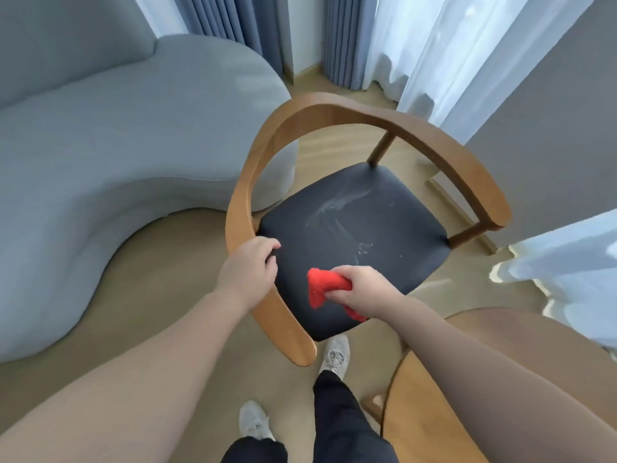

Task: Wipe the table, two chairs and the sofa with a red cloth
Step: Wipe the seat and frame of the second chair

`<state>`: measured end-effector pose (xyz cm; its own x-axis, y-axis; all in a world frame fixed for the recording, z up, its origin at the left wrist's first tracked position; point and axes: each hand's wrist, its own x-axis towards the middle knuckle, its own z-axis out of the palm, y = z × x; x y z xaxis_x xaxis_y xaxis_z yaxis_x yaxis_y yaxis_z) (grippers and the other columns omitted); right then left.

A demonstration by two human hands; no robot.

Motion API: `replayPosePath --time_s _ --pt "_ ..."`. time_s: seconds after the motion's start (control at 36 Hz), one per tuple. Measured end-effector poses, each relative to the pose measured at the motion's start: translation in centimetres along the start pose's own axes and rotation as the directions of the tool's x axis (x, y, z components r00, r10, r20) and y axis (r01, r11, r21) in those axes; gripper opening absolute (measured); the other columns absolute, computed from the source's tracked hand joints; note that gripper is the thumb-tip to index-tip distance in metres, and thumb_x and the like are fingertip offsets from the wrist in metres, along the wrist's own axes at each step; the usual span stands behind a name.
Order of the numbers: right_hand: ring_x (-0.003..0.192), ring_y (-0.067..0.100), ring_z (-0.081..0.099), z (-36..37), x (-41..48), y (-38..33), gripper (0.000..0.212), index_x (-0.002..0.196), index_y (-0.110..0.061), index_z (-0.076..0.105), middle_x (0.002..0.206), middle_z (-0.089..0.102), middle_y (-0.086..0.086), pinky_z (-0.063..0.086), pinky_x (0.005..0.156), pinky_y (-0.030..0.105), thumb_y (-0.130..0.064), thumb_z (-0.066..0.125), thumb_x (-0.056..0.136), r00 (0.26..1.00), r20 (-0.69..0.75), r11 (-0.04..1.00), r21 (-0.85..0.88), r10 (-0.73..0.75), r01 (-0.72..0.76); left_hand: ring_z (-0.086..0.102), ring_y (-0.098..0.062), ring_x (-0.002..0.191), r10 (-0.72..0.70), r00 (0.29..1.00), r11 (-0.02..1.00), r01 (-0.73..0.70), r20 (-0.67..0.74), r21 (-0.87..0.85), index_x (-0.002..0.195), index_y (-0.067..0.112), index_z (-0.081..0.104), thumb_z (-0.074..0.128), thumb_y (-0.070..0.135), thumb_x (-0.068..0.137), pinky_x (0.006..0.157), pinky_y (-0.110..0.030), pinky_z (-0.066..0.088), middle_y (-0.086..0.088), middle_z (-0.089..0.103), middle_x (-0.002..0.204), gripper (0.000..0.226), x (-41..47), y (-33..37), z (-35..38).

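Over the chair seat's [350,228] near edge, the right hand [364,290] grips a bunched red cloth [322,287]. At its left edge, the left hand [248,270] clasps the wooden armrest [238,208]

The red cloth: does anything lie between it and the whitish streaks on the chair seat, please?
Nothing visible does. The right hand holds the red cloth over the near part of the seat; from there to the streaks it is bare. The left hand grips the armrest.
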<state>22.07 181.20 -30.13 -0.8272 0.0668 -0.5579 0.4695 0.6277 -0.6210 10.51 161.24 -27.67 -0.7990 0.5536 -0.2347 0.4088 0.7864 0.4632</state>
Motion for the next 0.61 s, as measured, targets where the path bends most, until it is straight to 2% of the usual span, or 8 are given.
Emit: replayPosePath --time_s 0.08,0.17,0.28,0.33,0.42,0.5,0.56,0.61 --pt "0.064 0.014 0.065 -0.2 4.6 1.0 0.013 0.094 -0.03 0.062 0.073 0.066 -0.005 0.055 0.063 0.03 -0.037 0.064 0.084 1.0 0.004 1.0 -0.021 0.013 -0.013 0.043 -0.016 0.126 -0.143 0.987 0.985 0.149 -0.068 0.09 0.132 0.018 0.049 0.047 0.022 0.096 0.101 -0.034 0.041 0.003 0.048 0.136 0.037 2.9 -2.3 1.0" --pt "0.059 0.014 0.063 0.1 8.9 1.8 0.009 0.091 -0.027 0.061 0.069 0.063 -0.006 0.054 0.061 0.033 -0.034 0.062 0.085 1.0 -0.001 0.998 -0.058 0.01 -0.01 0.025 -0.018 0.141 -0.256 0.963 0.954 0.266 -0.086 0.136 0.144 0.017 0.034 0.044 0.029 0.098 0.115 -0.036 0.024 -0.001 0.03 0.152 0.049 5.2 -4.2 2.5" --pt "0.066 0.019 0.06 0.8 13.9 2.6 0.008 0.088 -0.022 0.056 0.07 0.056 -0.008 0.045 0.063 0.03 -0.029 0.059 0.089 0.999 -0.036 0.991 -0.131 -0.001 -0.004 0.0 -0.014 0.147 -0.298 0.952 0.934 0.307 -0.072 0.185 0.153 0.015 0.011 0.031 0.033 0.102 0.119 -0.031 0.001 0.0 0.004 0.161 0.057 7.9 -6.4 5.2" --pt "0.068 0.021 0.06 1.2 16.0 3.2 0.011 0.095 -0.02 0.054 0.072 0.057 -0.007 0.048 0.068 0.033 -0.03 0.056 0.091 0.998 -0.058 0.987 -0.161 0.0 -0.009 -0.004 -0.014 0.147 -0.299 0.951 0.929 0.309 -0.077 0.205 0.153 0.014 0.004 0.027 0.032 0.102 0.119 -0.029 -0.004 -0.001 -0.001 0.161 0.058 8.7 -7.5 6.6" --pt "0.068 0.025 0.061 1.7 18.8 4.2 0.018 0.107 -0.02 0.052 0.072 0.06 -0.003 0.051 0.071 0.036 -0.028 0.053 0.092 0.995 -0.104 0.977 -0.214 -0.001 -0.021 0.006 -0.017 0.147 -0.249 0.954 0.942 0.278 -0.165 0.189 0.151 0.01 0.016 0.026 0.025 0.098 0.117 -0.024 -0.008 -0.005 0.011 0.16 0.057 8.9 -8.8 7.8" --pt "0.071 0.027 0.052 1.6 21.4 4.7 0.033 0.124 -0.024 0.047 0.08 0.058 0.0 0.042 0.066 0.033 -0.02 0.051 0.092 0.985 -0.17 0.958 -0.284 -0.022 -0.028 0.011 -0.017 0.146 -0.289 0.93 0.944 0.317 -0.225 0.096 0.149 0.009 0.026 0.026 0.022 0.094 0.117 -0.023 -0.005 -0.004 0.019 0.158 0.057 8.9 -9.5 8.0" --pt "0.079 0.027 0.052 1.3 23.2 4.7 0.037 0.124 -0.025 0.051 0.093 0.063 0.002 0.039 0.068 0.033 -0.012 0.049 0.089 0.98 -0.196 0.957 -0.288 -0.035 -0.023 0.01 -0.017 0.146 -0.308 0.921 0.939 0.334 -0.239 0.079 0.149 0.009 0.027 0.026 0.022 0.094 0.117 -0.023 -0.005 -0.002 0.019 0.158 0.057 9.0 -9.6 8.1" --pt "0.1 0.026 0.056 0.9 25.2 4.7 0.04 0.122 -0.021 0.057 0.114 0.063 0.0 0.044 0.079 0.034 -0.006 0.048 0.086 0.975 -0.217 0.967 -0.254 -0.052 -0.005 0.011 -0.017 0.146 -0.297 0.924 0.943 0.323 -0.242 0.076 0.149 0.009 0.028 0.025 0.022 0.093 0.116 -0.021 -0.006 -0.002 0.02 0.158 0.057 9.1 -9.7 8.2"
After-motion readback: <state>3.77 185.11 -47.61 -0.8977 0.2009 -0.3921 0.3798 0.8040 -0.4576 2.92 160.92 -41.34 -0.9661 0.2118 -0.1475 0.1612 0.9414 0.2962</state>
